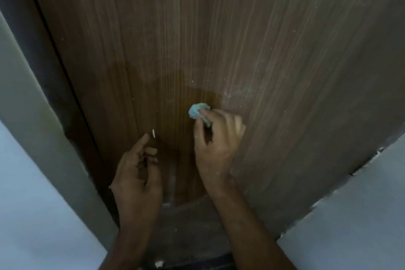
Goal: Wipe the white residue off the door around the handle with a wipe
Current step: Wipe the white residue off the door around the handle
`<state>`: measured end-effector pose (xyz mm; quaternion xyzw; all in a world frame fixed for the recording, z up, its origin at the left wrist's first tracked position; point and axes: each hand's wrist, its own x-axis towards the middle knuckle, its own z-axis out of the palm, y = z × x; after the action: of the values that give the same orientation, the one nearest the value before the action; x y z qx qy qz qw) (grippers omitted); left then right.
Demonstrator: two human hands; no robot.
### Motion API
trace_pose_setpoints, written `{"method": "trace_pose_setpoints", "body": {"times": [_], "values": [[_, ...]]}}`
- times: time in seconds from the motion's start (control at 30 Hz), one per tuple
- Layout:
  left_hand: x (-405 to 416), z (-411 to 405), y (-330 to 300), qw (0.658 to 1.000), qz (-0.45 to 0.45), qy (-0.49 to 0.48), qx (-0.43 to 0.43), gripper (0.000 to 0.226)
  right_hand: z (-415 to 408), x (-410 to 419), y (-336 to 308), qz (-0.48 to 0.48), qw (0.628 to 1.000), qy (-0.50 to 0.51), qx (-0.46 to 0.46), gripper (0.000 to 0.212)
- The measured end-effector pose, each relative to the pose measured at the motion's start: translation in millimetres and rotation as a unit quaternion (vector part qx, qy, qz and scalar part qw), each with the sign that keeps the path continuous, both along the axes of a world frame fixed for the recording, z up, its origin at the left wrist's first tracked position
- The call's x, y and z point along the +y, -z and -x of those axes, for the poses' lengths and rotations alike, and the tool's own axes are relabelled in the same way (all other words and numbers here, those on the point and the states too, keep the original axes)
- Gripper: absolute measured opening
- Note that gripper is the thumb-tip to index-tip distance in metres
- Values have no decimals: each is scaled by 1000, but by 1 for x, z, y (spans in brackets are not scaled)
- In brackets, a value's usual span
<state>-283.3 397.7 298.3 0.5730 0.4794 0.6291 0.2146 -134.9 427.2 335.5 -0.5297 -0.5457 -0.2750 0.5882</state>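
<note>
The door (241, 39) looks like brown wood-grain laminate with fine vertical streaks, matt and dulled by a pale chalky film, except for a darker, slightly glossy damp-looking patch (175, 98) around the wipe. The wipe (197, 110) is a crumpled wad of soft pale blue-green cloth or paper. The door frame (39, 98) is smooth, matt grey paint.

Dim light, pale grey walls (26, 215) either side, dark door frame (54, 76), dark floor (188, 230)

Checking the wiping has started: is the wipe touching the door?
Touching. The head view shows the right hand pressing the crumpled wipe against the door.
</note>
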Motion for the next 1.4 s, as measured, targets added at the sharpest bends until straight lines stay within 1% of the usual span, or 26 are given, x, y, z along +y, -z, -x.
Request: {"method": "trace_pose_setpoints", "body": {"times": [0.03, 0.07, 0.17, 0.2, 0.23, 0.3, 0.4, 0.47, 0.5, 0.53, 0.57, 0.63, 0.67, 0.7, 0.73, 0.8, 0.87, 0.9, 0.93, 0.97, 1.03, 1.07, 1.1, 1.27, 1.33, 1.4], "values": [[1, 2, 2, 1000, 4, -1, -6, 49, 1, 0, 3, -3, 1000, 4, 26, 11], [1, 5, 4, 1000, 7, -5, -6, 49, 7, 0, 10, 6, 1000, -1, 15, 10], [1, 14, 10, 1000, 13, -24, 15, 46, 28, -6, 38, 74, 989, -35, -120, 9], [0, 16, 12, 999, 17, -27, 15, 46, 30, -10, 46, 93, 983, -42, -150, 10], [-1, 19, 15, 999, 18, -31, 11, 45, 30, -12, 51, 105, 980, -48, -160, 10], [-6, 25, 20, 999, 22, -44, 9, 45, 26, -14, 51, 99, 986, -43, -124, 11], [-9, 33, 26, 998, 36, -44, 4, 46, 18, -8, 31, 32, 999, -18, -24, 10], [-10, 36, 28, 998, 35, -42, 5, 47, 22, -2, 22, 11, 1000, -27, -6, 10], [-10, 37, 28, 999, 31, -40, 1, 48, 28, -2, 23, 22, 999, -35, -26, 11], [-10, 36, 28, 999, 30, -37, -4, 49, 35, -2, 28, 46, 996, -43, -67, 12], [-10, 36, 28, 999, 31, -37, -5, 49, 41, -3, 36, 77, 987, -53, -132, 13], [-11, 38, 28, 998, 41, -37, 1, 49, 47, -6, 54, 132, 954, -80, -258, 21], [-12, 39, 28, 998, 45, -39, 5, 49, 46, -5, 59, 142, 942, -89, -291, 26], [-13, 40, 28, 998, 47, -44, 12, 50, 45, -4, 58, 136, 942, -92, -292, 26], [-15, 42, 28, 997, 48, -51, 18, 50, 44, -1, 55, 119, 952, -90, -269, 22], [-18, 44, 28, 996, 55, -65, 21, 48, 42, 5, 42, 63, 975, -71, -199, 12], [-20, 46, 29, 995, 61, -73, 18, 46, 43, 12, 27, 12, 989, -58, -136, 11], [-20, 46, 30, 995, 61, -76, 17, 45, 44, 14, 24, 6, 991, -56, -123, 12], [-20, 46, 30, 995, 59, -77, 17, 44, 46, 14, 25, 14, 990, -57, -127, 12], [-21, 46, 31, 995, 57, -78, 17, 44, 47, 13, 31, 33, 986, -61, -154, 14], [-21, 47, 31, 995, 62, -81, 19, 44, 49, 6, 51, 89, 965, -81, -235, 16], [-22, 48, 33, 994, 66, -82, 22, 44, 48, 2, 60, 109, 956, -88, -259, 17], [-23, 49, 35, 994, 70, -84, 25, 45, 46, 0, 66, 117, 953, -92, -264, 18], [-31, 61, 54, 989, 113, -92, 31, 42, 43, 3, 63, 65, 980, -76, -173, 10], [-36, 63, 60, 987, 125, -99, 27, 39, 48, 2, 68, 73, 978, -79, -181, 10], [-40, 64, 64, 985, 135, -106, 26, 37, 55, -2, 80, 111, 968, -85, -208, 10]]}}
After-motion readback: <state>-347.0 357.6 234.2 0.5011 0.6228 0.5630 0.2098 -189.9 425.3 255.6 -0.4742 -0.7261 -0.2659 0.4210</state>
